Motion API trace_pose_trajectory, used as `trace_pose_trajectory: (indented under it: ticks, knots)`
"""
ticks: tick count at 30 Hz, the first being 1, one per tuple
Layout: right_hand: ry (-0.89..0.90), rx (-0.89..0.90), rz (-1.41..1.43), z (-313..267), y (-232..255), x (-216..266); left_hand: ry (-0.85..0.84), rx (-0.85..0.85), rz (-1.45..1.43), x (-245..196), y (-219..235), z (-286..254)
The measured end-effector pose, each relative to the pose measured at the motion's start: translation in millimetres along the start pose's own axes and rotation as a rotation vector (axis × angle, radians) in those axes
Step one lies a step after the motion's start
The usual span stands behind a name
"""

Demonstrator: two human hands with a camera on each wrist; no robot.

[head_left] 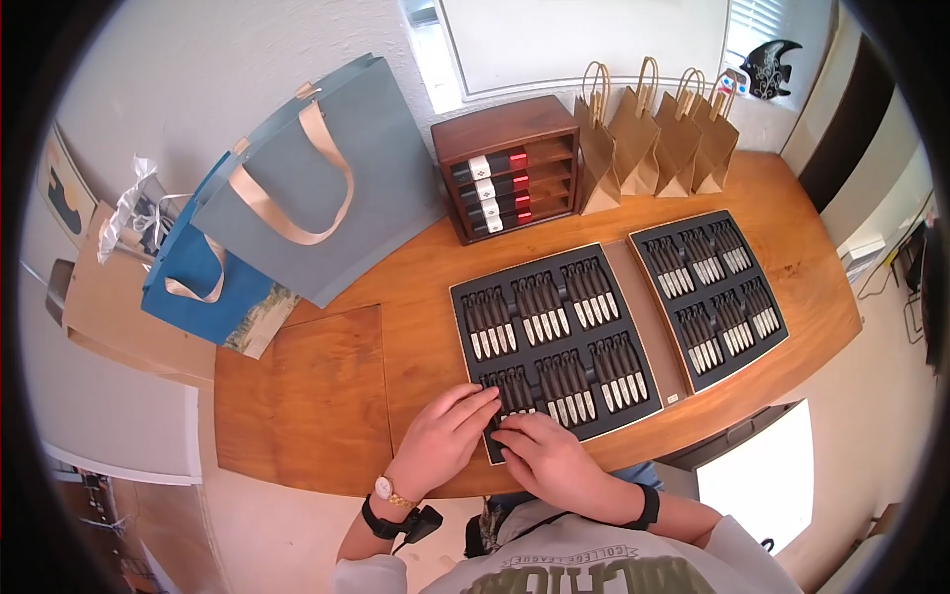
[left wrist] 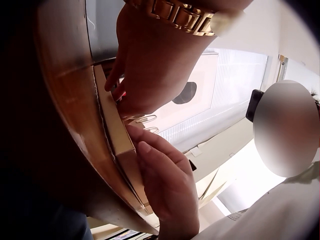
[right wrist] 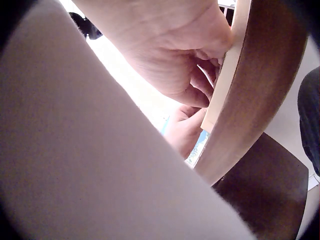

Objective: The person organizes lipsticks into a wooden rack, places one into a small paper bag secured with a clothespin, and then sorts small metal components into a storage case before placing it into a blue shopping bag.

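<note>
A wide two-part case lies unfolded on the table. Its left tray (head_left: 505, 372) and right tray (head_left: 705, 297) carry groups of slim dark tubes with pale ends (head_left: 544, 312) in black foam. My left hand (head_left: 435, 445) reaches over the left tray's near-left corner, fingers fairly straight among the tubes there. Beside it, my right hand (head_left: 556, 460) comes in over the near edge, fingers bent, fingertips close to the left ones. In the left wrist view the right hand (left wrist: 170, 180) touches the case's pale side wall (left wrist: 114, 120). I cannot tell whether its hidden fingertips pinch a tube.
A wooden rack (head_left: 510, 124) with red-ended boxes stands behind the case. Several brown paper bags (head_left: 633, 139) stand right of it. Large grey (head_left: 371, 168) and blue (head_left: 193, 287) gift bags are on the left. The wooden table (head_left: 297, 406) has a rounded right end.
</note>
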State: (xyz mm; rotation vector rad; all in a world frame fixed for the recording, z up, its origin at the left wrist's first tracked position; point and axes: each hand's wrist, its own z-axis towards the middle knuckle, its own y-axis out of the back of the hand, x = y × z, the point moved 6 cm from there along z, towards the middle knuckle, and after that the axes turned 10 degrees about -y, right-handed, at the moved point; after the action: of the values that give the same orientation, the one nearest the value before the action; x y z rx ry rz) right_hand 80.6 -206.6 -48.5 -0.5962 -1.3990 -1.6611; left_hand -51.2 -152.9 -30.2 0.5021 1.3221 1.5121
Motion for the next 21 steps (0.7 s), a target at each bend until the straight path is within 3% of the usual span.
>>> trace_pose_trajectory:
  ticks: [6,11,15,21]
  knots:
    - [0.032,0.001,-0.127,-4,-1,6,-0.026,0.022,0.004,-2,-3,3]
    - [0.107,-0.008,-0.270,-8,1,5,0.058,-0.052,-0.036,1,-6,-1]
    - [0.157,-0.013,-0.313,-12,-2,2,-0.011,-0.022,0.047,-4,-1,7]
    - [0.235,0.003,-0.443,-16,-10,3,-0.006,-0.048,-0.101,1,-1,11]
